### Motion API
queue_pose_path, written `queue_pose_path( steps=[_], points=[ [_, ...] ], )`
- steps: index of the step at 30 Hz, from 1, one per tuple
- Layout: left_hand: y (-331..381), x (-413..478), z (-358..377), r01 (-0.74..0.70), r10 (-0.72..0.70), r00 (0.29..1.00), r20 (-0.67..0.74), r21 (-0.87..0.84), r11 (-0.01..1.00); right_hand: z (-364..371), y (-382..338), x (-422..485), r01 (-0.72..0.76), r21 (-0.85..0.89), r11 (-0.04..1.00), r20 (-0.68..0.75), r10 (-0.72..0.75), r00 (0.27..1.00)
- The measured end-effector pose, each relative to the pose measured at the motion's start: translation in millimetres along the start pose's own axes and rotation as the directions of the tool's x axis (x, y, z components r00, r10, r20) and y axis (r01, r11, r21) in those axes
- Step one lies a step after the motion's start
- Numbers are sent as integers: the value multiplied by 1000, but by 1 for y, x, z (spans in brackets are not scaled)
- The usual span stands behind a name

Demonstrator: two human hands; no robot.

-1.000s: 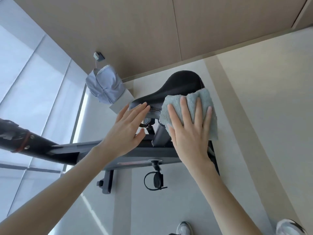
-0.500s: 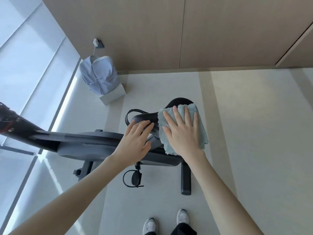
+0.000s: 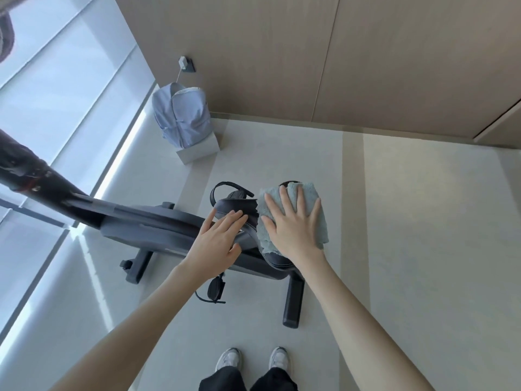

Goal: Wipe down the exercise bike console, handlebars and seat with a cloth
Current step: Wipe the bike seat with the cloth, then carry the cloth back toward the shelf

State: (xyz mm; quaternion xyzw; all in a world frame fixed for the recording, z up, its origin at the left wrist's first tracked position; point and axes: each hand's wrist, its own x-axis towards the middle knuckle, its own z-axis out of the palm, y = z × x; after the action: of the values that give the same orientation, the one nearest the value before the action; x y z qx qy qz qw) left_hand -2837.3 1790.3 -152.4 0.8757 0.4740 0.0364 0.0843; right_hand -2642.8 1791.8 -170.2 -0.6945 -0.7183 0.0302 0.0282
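Note:
The black exercise bike [image 3: 146, 227] stands on the floor below me, its frame running left to a dark post at the left edge. Its black seat [image 3: 236, 207] is at the centre. A light blue-grey cloth [image 3: 317, 218] lies spread over the wide rear part of the seat. My right hand [image 3: 290, 230] presses flat on the cloth with straight, spread fingers. My left hand [image 3: 217, 241] rests with straight fingers on the seat's narrow nose, just left of the cloth. The console and handlebars are out of view.
A pale blue backpack [image 3: 183, 119] sits on a small white box [image 3: 198, 150] by the wood-panelled wall [image 3: 282, 52]. Large windows [image 3: 56, 94] run along the left. A pedal with a strap [image 3: 215, 287] hangs below the frame. My two white shoes [image 3: 253, 359] are near the rear foot bar [image 3: 291, 303].
My view has tilted further down, so the seat and hands now sit lower and smaller. The right hand and cloth have slid over the rear of the seat. The left hand stays on the nose.

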Motion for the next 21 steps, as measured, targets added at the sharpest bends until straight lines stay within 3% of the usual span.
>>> queue_pose_path(
  steps=[7,14,17,21],
  points=[
    [-2,2,-2,-6,5,999,41,17,1000,2,-9,-38,30,139,990,-306,15,952],
    [-6,7,-19,-47,40,991,129,52,998,-22,2,-43,93,201,975,-337,-21,941],
    [-2,9,-35,-107,105,993,58,40,993,-39,11,-63,50,229,972,-369,39,929],
    [27,20,-68,-300,303,947,-109,42,953,-71,26,-116,-51,252,966,-459,165,873]
  ],
)
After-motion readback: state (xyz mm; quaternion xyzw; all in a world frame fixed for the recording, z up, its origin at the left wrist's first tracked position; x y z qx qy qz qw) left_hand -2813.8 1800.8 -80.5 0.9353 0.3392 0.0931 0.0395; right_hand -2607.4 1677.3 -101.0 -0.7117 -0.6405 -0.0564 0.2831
